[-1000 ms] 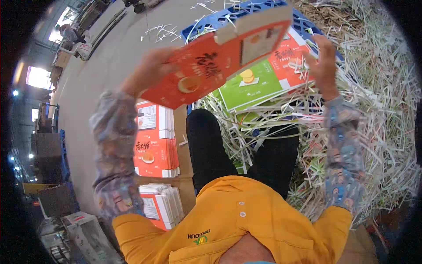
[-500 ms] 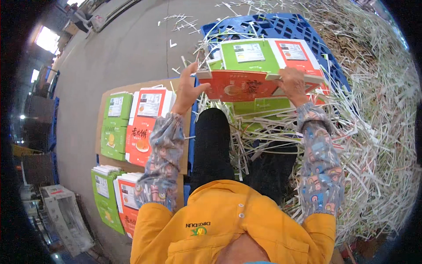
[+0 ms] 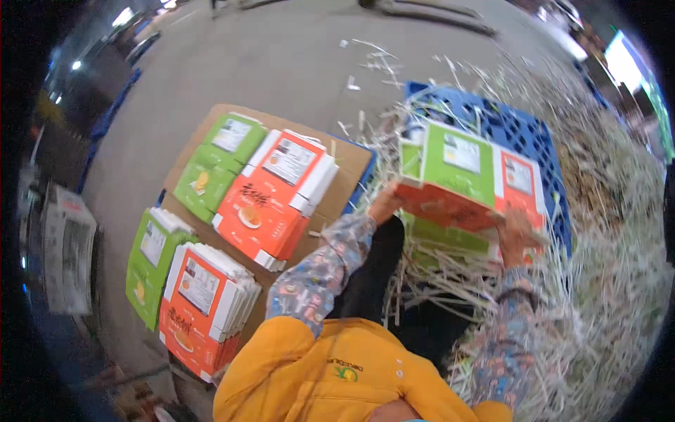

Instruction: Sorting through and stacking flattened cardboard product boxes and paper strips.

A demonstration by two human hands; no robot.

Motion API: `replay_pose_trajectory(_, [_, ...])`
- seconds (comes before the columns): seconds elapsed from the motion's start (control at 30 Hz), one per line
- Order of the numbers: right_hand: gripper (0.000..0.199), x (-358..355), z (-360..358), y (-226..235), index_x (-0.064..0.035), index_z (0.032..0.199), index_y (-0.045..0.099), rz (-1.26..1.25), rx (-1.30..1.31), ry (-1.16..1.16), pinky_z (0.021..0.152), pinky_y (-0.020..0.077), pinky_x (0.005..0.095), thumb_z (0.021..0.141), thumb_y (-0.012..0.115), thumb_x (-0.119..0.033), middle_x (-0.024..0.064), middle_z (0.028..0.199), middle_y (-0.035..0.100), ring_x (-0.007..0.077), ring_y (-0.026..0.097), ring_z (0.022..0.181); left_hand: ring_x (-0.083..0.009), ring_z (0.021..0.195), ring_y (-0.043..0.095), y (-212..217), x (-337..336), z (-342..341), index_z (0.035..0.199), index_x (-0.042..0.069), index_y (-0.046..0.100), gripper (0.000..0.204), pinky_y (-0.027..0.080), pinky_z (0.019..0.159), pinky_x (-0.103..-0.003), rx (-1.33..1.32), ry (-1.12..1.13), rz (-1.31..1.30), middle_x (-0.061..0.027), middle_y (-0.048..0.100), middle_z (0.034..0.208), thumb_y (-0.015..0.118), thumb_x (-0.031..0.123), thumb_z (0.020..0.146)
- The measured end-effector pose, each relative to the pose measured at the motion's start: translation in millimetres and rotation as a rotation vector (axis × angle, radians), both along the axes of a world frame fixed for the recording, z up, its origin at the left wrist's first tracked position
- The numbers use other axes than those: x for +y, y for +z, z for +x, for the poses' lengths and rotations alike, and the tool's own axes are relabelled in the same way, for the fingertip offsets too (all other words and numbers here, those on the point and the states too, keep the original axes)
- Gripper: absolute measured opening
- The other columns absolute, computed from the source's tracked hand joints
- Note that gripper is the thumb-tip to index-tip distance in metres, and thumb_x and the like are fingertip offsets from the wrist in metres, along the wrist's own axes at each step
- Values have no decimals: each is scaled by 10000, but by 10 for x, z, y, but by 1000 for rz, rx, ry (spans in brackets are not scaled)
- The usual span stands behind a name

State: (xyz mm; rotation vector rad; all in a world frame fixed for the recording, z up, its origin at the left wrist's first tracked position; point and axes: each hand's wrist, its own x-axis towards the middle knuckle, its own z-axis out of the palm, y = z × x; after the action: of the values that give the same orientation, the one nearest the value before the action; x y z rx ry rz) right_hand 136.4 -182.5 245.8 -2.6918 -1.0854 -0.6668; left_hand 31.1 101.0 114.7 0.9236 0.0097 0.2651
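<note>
Hands: my left hand (image 3: 385,204) and right hand (image 3: 517,235) grasp the flat cartons (image 3: 460,179), centre-right.
Surroundings: paper strips (image 3: 598,281); blue pallet (image 3: 513,130).

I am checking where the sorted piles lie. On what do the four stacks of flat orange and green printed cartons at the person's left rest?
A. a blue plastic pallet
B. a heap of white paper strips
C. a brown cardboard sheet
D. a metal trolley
C: the stacks of flat orange and green printed cartons lie on a brown cardboard sheet spread over the grey floor.
</note>
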Motion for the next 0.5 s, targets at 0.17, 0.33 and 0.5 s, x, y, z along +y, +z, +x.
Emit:
replay_pose_trajectory(0.17, [239, 23, 150, -125, -47, 775, 534, 86, -88, 70, 710, 333, 423, 725, 549, -280, 108, 750, 514, 290, 491, 806, -84, 700, 509, -618, 48, -127, 1027, 55, 539, 293, 423, 613, -247, 109, 21, 190, 21, 556, 772, 561, -11, 742])
replay_pose_trajectory(0.33, [196, 449, 72, 219, -52, 735, 509, 143, 24, 137, 685, 314, 381, 689, 571, -233, 90, 727, 490, 266, 476, 761, -92, 749, 506, -46, 475, -584, 967, 51, 565, 252, 421, 633, -238, 68, 216, 369, 21, 547, 853, 592, 15, 719])
replay_pose_trajectory(0.5, [178, 1513, -370, 550, -53, 736, 511, 31, 103, 366, 670, 318, 373, 669, 585, -201, 98, 729, 495, 261, 474, 748, -165, 949, 501, -284, 932, -1395, 1048, 1, 515, 261, 412, 824, -291, 93, 324, 55, -56, 534, 1052, 535, 22, 789])
